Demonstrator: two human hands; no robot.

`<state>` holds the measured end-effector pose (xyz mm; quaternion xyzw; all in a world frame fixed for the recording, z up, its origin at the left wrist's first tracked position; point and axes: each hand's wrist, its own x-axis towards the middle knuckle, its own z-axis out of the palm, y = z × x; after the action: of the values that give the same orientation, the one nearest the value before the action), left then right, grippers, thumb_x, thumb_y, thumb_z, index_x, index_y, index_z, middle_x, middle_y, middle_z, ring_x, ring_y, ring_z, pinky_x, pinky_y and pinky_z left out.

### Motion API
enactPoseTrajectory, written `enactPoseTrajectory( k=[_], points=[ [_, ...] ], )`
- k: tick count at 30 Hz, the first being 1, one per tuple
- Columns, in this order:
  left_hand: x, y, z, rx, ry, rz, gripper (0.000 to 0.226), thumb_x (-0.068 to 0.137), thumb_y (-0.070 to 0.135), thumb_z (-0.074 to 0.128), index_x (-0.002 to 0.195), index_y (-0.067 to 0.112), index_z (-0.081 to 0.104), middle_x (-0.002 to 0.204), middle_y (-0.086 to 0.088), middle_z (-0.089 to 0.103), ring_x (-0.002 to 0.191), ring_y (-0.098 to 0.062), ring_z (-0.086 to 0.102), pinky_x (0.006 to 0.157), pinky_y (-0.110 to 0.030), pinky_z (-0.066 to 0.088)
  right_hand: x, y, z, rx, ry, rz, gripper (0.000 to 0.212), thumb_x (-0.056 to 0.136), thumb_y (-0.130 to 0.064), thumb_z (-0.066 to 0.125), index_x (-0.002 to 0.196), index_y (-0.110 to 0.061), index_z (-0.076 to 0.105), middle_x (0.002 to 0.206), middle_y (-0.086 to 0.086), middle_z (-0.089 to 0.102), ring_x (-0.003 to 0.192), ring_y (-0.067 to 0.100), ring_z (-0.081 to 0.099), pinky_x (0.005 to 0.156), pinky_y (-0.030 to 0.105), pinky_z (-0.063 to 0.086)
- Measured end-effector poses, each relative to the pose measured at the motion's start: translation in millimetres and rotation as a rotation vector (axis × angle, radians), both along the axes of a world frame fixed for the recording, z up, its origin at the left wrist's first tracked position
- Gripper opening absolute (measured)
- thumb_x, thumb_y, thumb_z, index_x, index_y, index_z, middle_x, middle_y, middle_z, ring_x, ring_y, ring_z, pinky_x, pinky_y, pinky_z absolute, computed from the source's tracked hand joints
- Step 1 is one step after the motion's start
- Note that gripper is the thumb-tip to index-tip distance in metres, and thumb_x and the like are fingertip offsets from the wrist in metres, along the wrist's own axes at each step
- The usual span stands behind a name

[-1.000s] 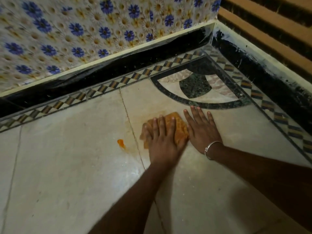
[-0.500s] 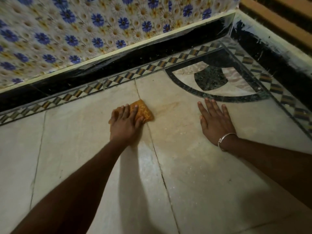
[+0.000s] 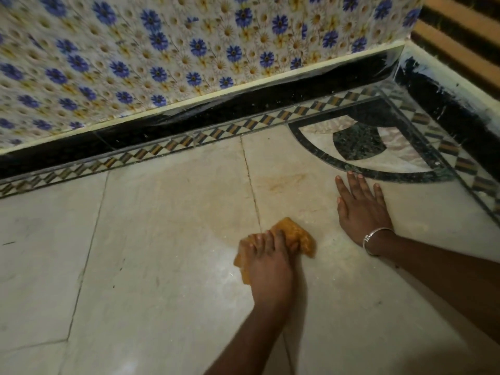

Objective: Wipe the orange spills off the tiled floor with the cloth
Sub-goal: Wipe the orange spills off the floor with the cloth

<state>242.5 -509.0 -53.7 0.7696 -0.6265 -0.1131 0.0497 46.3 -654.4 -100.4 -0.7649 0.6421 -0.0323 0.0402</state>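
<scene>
An orange cloth [image 3: 296, 235] lies bunched on the pale tiled floor [image 3: 162, 226], right on a tile seam. My left hand [image 3: 267, 262] covers most of it, fingers curled over the crumpled fabric and pressing it down. A faint orange smear [image 3: 281, 182] stains the tile farther out, between the cloth and the wall. My right hand [image 3: 361, 208], with a silver bracelet at the wrist, rests flat on the floor to the right of the cloth, fingers spread and holding nothing.
A black skirting [image 3: 243, 115] and a checkered border strip [image 3: 173, 146] run under a flower-patterned wall [image 3: 189, 44]. A dark inlaid quarter-circle [image 3: 357, 142] fills the far right corner. Striped steps [image 3: 460, 41] rise at the upper right.
My left hand has dragged the cloth from left of the seam back toward me and to the right. The orange blob seen one second ago is gone. My right hand stays planted.
</scene>
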Motion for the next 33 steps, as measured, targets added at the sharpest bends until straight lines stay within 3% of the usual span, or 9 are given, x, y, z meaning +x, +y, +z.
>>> enactPoseTrajectory(
  k=[4,8,9,11,13,15,20,27,33],
  points=[
    [19.5,-27.6,43.4,-0.056,0.614,0.276,0.045,0.106,0.056,0.039,0.114,0.02,0.066,0.1,-0.003,0.075,0.091,-0.026,0.071,0.075,-0.034,0.054,0.2,-0.5,1.7,-0.008,-0.004,-0.003,0.067,0.095,-0.041,0.011,0.159,-0.024,0.02,0.166,0.006,0.019,0.153,0.025,0.016,0.123,0.051,0.012],
    [63.0,-59.1,50.0,0.059,1.378,0.52,0.055,0.104,0.057,0.049,0.115,0.009,0.073,0.106,-0.015,0.079,0.099,-0.033,0.076,0.09,-0.044,0.061,1.3,-0.1,0.8,-0.004,-0.01,-0.001,0.067,0.095,-0.041,0.01,0.159,-0.024,0.021,0.166,0.007,0.021,0.153,0.026,0.017,0.123,0.052,0.012],
    [70.9,-63.2,48.3,0.055,1.366,0.554,0.059,0.103,0.061,0.047,0.114,0.01,0.074,0.108,-0.016,0.079,0.103,-0.034,0.075,0.095,-0.047,0.059,1.0,-0.5,0.9,-0.003,-0.011,0.001,0.067,0.095,-0.042,0.01,0.159,-0.024,0.021,0.166,0.007,0.02,0.153,0.026,0.017,0.123,0.052,0.012],
    [87.3,-67.5,36.1,-0.061,0.973,0.614,0.068,0.103,0.067,0.038,0.115,0.01,0.073,0.112,-0.017,0.076,0.107,-0.036,0.071,0.097,-0.051,0.056,-0.1,-1.5,0.9,0.006,-0.01,0.004,0.068,0.094,-0.043,0.007,0.159,-0.025,0.018,0.167,0.006,0.017,0.154,0.025,0.014,0.123,0.052,0.01],
    [100.2,-62.0,27.6,-0.273,0.56,0.632,0.071,0.105,0.066,0.031,0.134,0.01,0.064,0.129,-0.018,0.069,0.12,-0.037,0.064,0.106,-0.054,0.048,0.1,-2.3,1.5,0.033,-0.024,-0.009,0.067,0.095,-0.044,0.006,0.16,-0.027,0.012,0.168,0.004,0.01,0.155,0.023,0.007,0.124,0.051,0.006],
    [100.4,-55.2,26.5,-0.379,0.408,0.504,0.068,0.106,0.062,0.03,0.15,0.015,0.051,0.151,-0.014,0.056,0.14,-0.034,0.05,0.119,-0.054,0.032,5.5,-0.2,3.1,0.045,-0.053,-0.016,0.062,0.1,-0.048,0.011,0.16,-0.03,0.008,0.169,0.004,0.002,0.155,0.021,0.0,0.124,0.051,0.002],
    [53.9,-57.4,-13.1,-0.052,0.113,-0.098,0.068,0.103,0.066,0.008,0.165,0.038,0.003,0.175,0.002,-0.007,0.16,-0.022,-0.014,0.125,-0.06,-0.011,38.8,20.6,2.5,-0.001,-0.026,0.214,0.064,0.099,-0.054,0.01,0.16,-0.033,0.004,0.168,0.005,-0.003,0.155,0.022,-0.003,0.124,0.05,0.002],
    [74.6,-113.6,-34.0,-0.058,-0.061,-0.336,0.064,0.107,0.064,0.013,0.163,0.043,-0.008,0.174,0.003,-0.014,0.159,-0.021,-0.017,0.125,-0.063,-0.007,38.5,20.9,-1.8,-0.004,-0.005,0.21,0.063,0.099,-0.049,0.016,0.159,-0.031,0.011,0.168,0.006,0.011,0.155,0.023,0.009,0.124,0.05,0.008],
    [113.0,-72.1,-40.9,-0.081,0.02,0.213,0.072,0.108,0.061,0.02,0.165,0.029,-0.012,0.174,-0.01,-0.01,0.16,-0.029,-0.011,0.127,-0.061,-0.005,40.4,21.3,-1.9,-0.013,-0.023,0.213,0.063,0.099,-0.048,0.017,0.159,-0.029,0.016,0.167,0.007,0.014,0.154,0.024,0.012,0.124,0.051,0.009]
  ],
)
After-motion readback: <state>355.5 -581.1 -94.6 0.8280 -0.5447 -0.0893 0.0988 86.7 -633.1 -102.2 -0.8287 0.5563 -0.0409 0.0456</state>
